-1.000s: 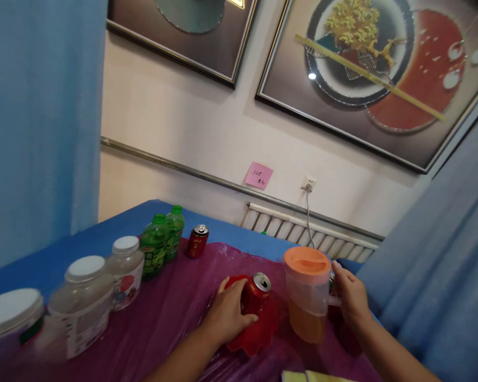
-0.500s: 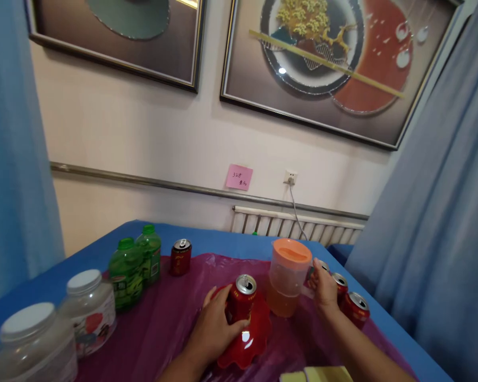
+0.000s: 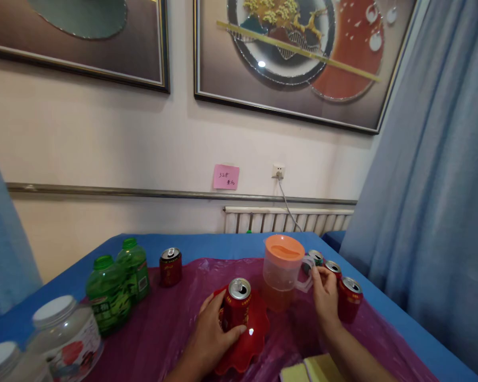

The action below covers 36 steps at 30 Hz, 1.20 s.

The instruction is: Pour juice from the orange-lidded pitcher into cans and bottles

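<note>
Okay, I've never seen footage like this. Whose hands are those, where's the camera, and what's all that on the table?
No machine here: these are one person's two bare hands, filmed by a camera worn on their head, looking forward and down, so you see roughly what they see. The left hand wraps around a red can standing in a red scalloped dish. The right hand grips the handle of a clear pitcher with an orange lid and some orange liquid inside. Beside it stand three more red cans. Further left stand another can, two green bottles and white-lidded jars. A purple sheet covers much of the blue table.
</note>
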{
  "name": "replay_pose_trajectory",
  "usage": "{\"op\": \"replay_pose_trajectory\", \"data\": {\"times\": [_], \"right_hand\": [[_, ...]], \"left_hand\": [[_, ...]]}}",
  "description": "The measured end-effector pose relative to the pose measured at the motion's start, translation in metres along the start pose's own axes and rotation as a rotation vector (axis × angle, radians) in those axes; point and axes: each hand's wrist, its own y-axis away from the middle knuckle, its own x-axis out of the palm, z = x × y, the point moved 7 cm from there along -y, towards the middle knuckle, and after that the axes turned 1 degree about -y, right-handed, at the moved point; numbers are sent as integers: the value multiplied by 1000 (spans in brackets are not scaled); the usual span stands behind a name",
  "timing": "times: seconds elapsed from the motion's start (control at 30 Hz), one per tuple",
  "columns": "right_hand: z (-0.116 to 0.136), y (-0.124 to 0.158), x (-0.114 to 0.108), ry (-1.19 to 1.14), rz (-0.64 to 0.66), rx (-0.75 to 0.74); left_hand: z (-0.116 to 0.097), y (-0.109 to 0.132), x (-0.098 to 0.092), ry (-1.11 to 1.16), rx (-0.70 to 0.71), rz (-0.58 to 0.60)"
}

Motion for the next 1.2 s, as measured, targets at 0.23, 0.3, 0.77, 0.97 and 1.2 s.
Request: {"op": "replay_pose_trajectory", "data": {"times": [0.23, 0.3, 0.77, 0.97, 1.2], "right_hand": [[14, 104, 31, -56, 490, -116], [16, 127, 49, -66, 632, -88], [57, 128, 51, -127, 701, -52], [24, 66, -72, 170, 206, -3], [-21, 3, -175, 446, -82, 21]], "left_hand": [[-1, -2, 4, 43, 94, -3], [-8, 0, 7, 58, 136, 63], [-15, 12, 24, 152, 171, 271], [4, -5, 14, 107, 189, 56], [24, -15, 5, 3, 193, -140]]}}
